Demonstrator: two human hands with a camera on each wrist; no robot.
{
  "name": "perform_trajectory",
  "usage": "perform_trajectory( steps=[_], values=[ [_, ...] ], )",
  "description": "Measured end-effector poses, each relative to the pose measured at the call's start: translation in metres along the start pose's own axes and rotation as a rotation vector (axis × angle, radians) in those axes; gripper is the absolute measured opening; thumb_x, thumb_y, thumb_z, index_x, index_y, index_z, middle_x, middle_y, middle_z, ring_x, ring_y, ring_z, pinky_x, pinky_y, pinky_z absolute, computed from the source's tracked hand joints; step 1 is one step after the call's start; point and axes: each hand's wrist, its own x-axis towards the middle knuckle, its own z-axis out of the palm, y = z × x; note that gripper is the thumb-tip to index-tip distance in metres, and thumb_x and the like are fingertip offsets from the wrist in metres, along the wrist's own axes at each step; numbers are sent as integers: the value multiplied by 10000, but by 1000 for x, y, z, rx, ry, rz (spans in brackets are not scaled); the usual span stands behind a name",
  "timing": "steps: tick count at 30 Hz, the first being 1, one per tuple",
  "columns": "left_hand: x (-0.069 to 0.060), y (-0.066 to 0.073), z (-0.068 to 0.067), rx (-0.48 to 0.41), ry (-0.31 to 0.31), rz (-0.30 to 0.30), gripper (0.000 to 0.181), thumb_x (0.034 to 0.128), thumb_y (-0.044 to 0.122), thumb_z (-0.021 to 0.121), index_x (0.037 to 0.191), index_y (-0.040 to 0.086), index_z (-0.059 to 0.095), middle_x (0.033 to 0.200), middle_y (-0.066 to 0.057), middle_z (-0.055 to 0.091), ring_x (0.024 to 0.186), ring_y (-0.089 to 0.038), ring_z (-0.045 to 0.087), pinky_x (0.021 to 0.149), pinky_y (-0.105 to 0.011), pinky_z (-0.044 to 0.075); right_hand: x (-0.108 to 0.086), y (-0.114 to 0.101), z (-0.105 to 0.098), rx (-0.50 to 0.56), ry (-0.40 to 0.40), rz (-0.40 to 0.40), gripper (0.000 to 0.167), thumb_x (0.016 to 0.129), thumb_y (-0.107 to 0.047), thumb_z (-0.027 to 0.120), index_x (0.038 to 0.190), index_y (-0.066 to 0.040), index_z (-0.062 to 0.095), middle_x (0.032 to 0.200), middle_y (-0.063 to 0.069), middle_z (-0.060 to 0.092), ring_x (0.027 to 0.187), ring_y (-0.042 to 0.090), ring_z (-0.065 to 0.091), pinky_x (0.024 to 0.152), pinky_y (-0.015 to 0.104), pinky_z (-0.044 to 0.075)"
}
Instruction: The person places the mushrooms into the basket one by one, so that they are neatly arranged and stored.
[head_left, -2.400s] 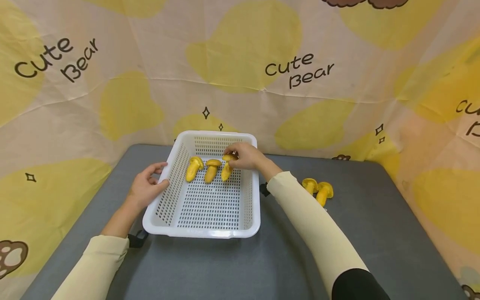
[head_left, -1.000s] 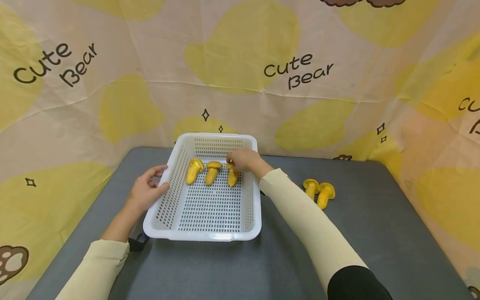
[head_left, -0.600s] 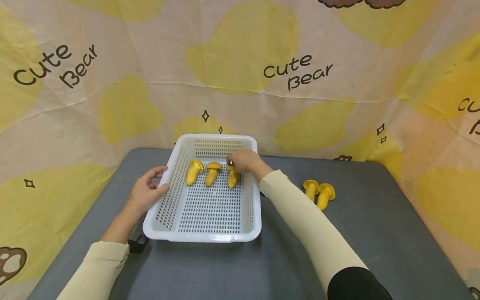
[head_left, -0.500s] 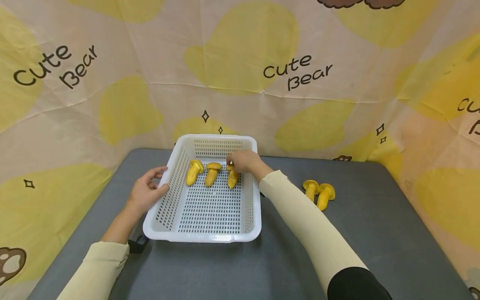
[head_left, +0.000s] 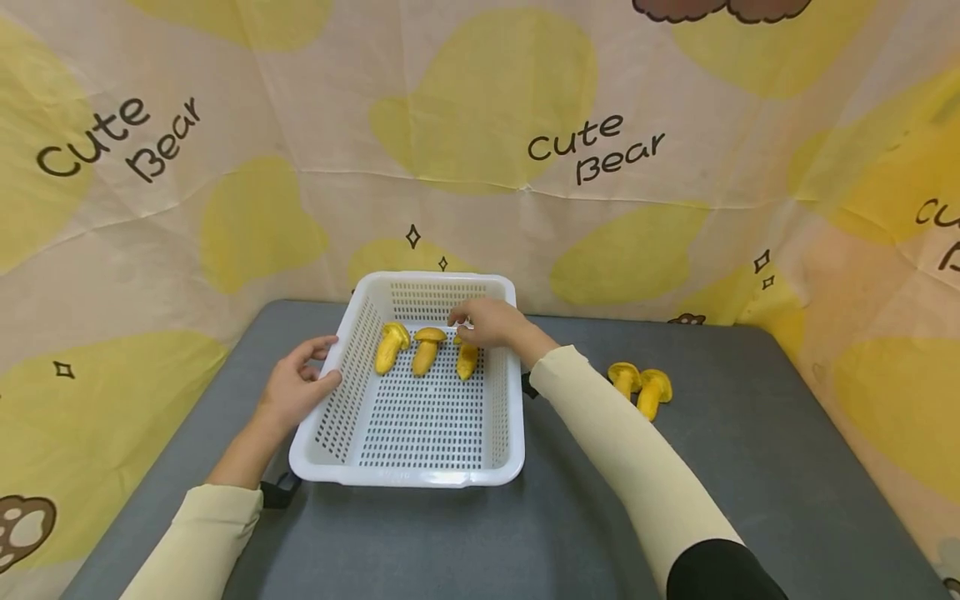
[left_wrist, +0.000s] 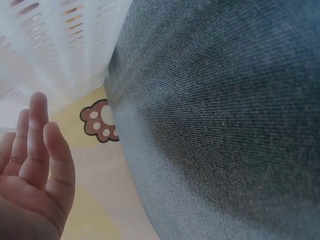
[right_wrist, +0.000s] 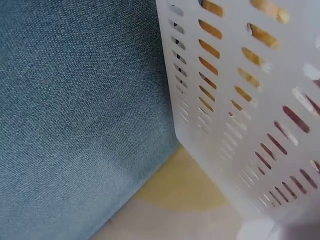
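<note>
A white perforated plastic basket (head_left: 408, 477) stands on the grey table, tilted slightly in view. Three yellow mushrooms lie in a row inside it: the left mushroom (head_left: 388, 350), the middle mushroom (head_left: 427, 353) and the right mushroom (head_left: 467, 364). My right hand (head_left: 491, 323) is over the right mushroom's cap, thumb and fingers parted, partly hiding the cap. At the basket's left rim, my left hand (head_left: 292, 387) rests its fingertips and thumb. In the left wrist view its fingers (left_wrist: 38, 130) look relaxed beside the basket wall (left_wrist: 65, 45).
Two more yellow mushrooms lie side by side right of the basket: one mushroom (head_left: 623, 377) partly behind the right sleeve (head_left: 622, 450), the other mushroom (head_left: 655, 393) beside it. A patterned cloth (head_left: 480, 100) hangs behind the grey table (head_left: 750, 467).
My right hand has set the right mushroom down, shifting it slightly rightward to lie in the row. Its fingers, earlier pinching the cap, have now parted. The left hand stays at the rim.
</note>
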Motion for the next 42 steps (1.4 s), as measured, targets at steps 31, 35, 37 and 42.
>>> perform_trajectory(
  steps=[31, 35, 37, 42],
  values=[
    [2, -1, 0, 5, 1, -2, 568, 866, 110, 574, 1417, 89, 438, 1223, -184, 500, 624, -42, 585, 538, -271, 552, -101, 16, -43, 396, 183, -134, 312, 895, -165, 635, 1201, -113, 653, 1230, 57, 637, 1084, 264, 603, 883, 498, 529],
    [2, -1, -1, 1, 3, -1, 562, 865, 106, 577, 1411, 84, 444, 1217, -183, 503, 622, -33, 583, 537, -266, 554, -115, 20, -49, 352, 171, -118, 304, 893, -178, 642, 1191, -120, 657, 1217, 41, 631, 1075, 278, 593, 871, 471, 538],
    [3, -1, -1, -3, 2, 2, 560, 865, 105, 577, 1409, 83, 447, 1213, -184, 507, 621, -31, 589, 539, -268, 555, -123, 23, -51, 335, 163, -113, 306, 890, -176, 645, 1192, -124, 653, 1220, 38, 625, 1079, 300, 588, 876, 473, 536],
    [3, -2, 1, 1, -4, 3, 555, 868, 107, 576, 1408, 84, 448, 1209, -183, 507, 625, -34, 599, 536, -269, 557, -142, 30, -53, 268, 154, -111, 299, 887, -170, 652, 1183, -127, 654, 1199, 57, 626, 1034, 249, 589, 862, 453, 543]
  ],
)
